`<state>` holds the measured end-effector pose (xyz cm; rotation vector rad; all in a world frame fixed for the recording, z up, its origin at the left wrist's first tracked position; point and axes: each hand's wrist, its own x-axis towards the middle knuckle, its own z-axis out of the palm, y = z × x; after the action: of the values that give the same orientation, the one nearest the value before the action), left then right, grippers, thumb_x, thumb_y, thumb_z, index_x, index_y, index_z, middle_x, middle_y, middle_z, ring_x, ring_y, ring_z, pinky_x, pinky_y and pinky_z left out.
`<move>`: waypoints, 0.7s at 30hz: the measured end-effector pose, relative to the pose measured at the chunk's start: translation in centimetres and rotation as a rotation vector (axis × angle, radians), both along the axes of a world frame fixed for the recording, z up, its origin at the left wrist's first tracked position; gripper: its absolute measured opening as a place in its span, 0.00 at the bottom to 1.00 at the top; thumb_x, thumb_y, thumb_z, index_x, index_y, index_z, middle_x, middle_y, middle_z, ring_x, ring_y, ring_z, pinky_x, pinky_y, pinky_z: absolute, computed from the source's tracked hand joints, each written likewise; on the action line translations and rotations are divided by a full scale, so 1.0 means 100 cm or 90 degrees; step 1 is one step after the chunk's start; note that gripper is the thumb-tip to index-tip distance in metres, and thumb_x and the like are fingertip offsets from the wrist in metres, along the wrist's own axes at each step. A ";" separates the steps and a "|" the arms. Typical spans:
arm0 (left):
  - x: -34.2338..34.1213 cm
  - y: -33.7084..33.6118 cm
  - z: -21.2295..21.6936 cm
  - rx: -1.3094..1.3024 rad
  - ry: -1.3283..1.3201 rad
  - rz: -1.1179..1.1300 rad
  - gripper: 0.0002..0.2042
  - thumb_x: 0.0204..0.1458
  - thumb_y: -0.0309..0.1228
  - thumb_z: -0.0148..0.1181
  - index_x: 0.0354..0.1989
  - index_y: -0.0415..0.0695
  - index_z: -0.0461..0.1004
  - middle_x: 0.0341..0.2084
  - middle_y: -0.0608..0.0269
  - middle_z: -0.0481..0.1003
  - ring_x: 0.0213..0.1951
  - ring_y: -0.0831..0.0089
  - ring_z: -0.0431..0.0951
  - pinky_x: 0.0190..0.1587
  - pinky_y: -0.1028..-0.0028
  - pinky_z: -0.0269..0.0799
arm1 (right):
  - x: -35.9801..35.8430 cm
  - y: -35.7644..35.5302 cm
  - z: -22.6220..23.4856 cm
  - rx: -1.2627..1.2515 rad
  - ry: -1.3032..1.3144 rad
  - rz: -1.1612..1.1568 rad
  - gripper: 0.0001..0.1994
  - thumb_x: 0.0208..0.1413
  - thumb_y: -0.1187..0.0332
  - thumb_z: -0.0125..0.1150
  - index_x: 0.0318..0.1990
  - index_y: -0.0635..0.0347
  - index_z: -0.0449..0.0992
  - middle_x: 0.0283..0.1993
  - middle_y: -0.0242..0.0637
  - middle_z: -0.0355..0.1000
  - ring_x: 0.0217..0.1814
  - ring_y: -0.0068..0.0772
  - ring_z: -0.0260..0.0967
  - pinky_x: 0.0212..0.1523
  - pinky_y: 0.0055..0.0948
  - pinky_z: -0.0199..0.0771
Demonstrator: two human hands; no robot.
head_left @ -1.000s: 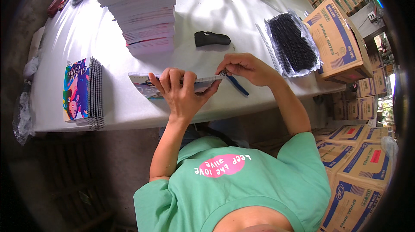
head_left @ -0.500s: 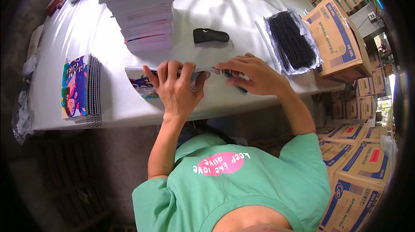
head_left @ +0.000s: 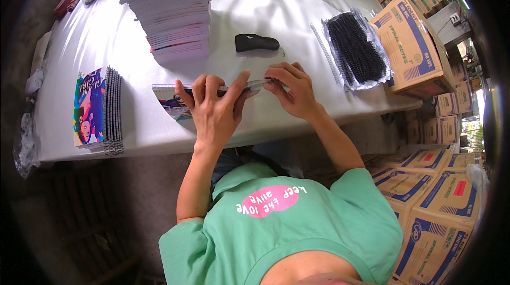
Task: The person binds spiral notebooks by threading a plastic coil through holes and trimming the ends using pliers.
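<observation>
White table: tall paper stack, black object
Clear bag: black coils
Left hand: gripping notebook
Right hand: pinching its end

The left hand hides part of the notebook, and the view's upper edge crops the far-left paper stack.

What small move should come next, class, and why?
Probably adjust the right end of the notebook with the right hand: its thumb and fingers are at that end, while the left hand spreads across the notebook, seemingly steadying it.
</observation>
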<state>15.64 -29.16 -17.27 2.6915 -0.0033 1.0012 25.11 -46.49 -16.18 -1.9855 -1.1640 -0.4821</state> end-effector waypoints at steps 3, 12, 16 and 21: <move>-0.001 -0.010 0.011 -0.017 -0.002 0.011 0.20 0.43 0.40 0.65 0.47 0.65 0.73 0.33 0.69 0.64 0.48 0.68 0.65 0.61 0.40 0.22 | 0.004 0.000 0.008 -0.054 -0.102 -0.026 0.08 0.47 0.68 0.63 0.35 0.54 0.73 0.32 0.30 0.72 0.32 0.31 0.70 0.32 0.30 0.63; 0.015 -0.015 -0.008 -0.011 -0.106 0.044 0.16 0.41 0.44 0.66 0.41 0.62 0.77 0.28 0.73 0.66 0.43 0.73 0.69 0.63 0.43 0.21 | 0.005 -0.008 0.026 -0.032 0.188 0.078 0.10 0.47 0.75 0.63 0.39 0.59 0.74 0.35 0.36 0.70 0.33 0.34 0.71 0.33 0.31 0.71; 0.014 -0.018 0.000 -0.057 -0.099 0.029 0.15 0.39 0.43 0.67 0.38 0.61 0.78 0.27 0.73 0.65 0.40 0.72 0.68 0.63 0.44 0.23 | 0.005 -0.011 0.031 -0.029 0.194 0.100 0.09 0.48 0.76 0.62 0.39 0.60 0.75 0.36 0.37 0.70 0.32 0.34 0.70 0.33 0.30 0.70; 0.013 -0.020 0.003 -0.072 -0.110 0.027 0.17 0.35 0.44 0.70 0.36 0.58 0.78 0.27 0.72 0.67 0.39 0.71 0.69 0.64 0.49 0.30 | 0.002 -0.015 0.031 -0.126 0.188 0.085 0.12 0.48 0.75 0.63 0.42 0.60 0.74 0.37 0.40 0.70 0.34 0.39 0.71 0.33 0.33 0.70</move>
<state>16.96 -31.19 -17.02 2.5059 0.0739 1.2059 25.27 -48.00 -13.03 -2.0433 -1.1799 -0.0022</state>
